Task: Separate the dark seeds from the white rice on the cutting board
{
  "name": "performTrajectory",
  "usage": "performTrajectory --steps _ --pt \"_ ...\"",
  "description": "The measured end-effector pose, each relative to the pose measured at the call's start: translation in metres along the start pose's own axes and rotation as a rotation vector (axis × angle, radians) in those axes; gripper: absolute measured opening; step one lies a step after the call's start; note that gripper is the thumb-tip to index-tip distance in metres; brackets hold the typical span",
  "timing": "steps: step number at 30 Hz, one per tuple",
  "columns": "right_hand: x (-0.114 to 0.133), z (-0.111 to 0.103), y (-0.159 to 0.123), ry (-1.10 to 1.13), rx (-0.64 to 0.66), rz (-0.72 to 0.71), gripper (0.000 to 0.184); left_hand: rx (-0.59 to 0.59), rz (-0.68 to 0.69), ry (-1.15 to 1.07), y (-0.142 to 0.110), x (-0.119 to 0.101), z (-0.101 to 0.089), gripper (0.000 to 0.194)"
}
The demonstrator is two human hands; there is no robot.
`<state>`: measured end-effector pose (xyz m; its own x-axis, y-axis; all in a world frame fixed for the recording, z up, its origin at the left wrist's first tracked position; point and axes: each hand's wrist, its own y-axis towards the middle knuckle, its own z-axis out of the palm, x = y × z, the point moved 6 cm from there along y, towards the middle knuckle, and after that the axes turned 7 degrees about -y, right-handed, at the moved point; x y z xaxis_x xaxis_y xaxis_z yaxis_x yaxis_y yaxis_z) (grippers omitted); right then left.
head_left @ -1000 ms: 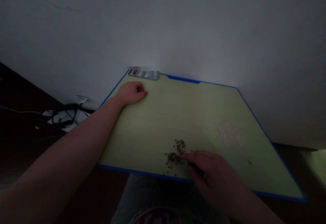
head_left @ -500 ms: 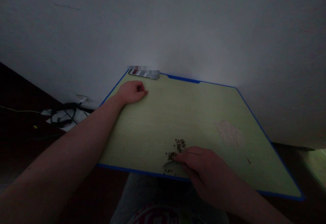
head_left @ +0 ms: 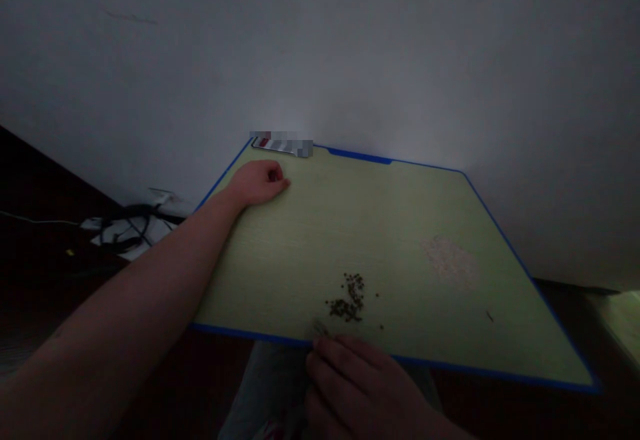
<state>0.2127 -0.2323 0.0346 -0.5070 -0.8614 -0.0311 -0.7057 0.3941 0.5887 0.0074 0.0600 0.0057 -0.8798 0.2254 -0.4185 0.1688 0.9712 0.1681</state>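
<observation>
The wall is standing behind the table, which is showing a pale green top and a blue edge. The person's left arm is crossing the left edge of the table, and the left hand is resting near its far left corner. Its fingers are curling inwards, with a small gap beside the thumb; I cannot tell if they are holding anything.

At the near edge of the table, the right hand is bending its fingers close together. A small blurred thing is showing just at their tips, over the table; I cannot tell what it is, or if the fingers are gripping it.

Some black cables are lying left of the table. A phone, partly pixelated, is lying at the table's far left corner. A pale patch is spreading on the table's right part. The dark grains are lying in a loose heap near the table's near edge, two single ones sitting apart to the right. A thin dark bit is lying towards the table's near right corner.
</observation>
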Motion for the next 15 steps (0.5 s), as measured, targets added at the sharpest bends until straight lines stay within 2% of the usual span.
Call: performTrajectory --steps 3,6,10,15 --pt "0.005 0.004 -0.009 -0.035 -0.008 0.014 0.028 0.004 -0.003 0.005 0.000 -0.001 0.000 0.032" --pt "0.004 -0.003 -0.018 -0.046 -0.045 0.082 0.030 0.001 -0.012 0.021 0.000 -0.001 0.000 0.032" --pt "0.003 -0.011 -0.024 -0.065 -0.021 0.126 0.032 0.005 -0.009 0.016 0.000 -0.002 0.000 0.032" --pt "-0.006 -0.034 -0.029 -0.120 -0.036 0.164 0.028 0.008 -0.026 0.019 0.000 -0.002 0.000 0.033"
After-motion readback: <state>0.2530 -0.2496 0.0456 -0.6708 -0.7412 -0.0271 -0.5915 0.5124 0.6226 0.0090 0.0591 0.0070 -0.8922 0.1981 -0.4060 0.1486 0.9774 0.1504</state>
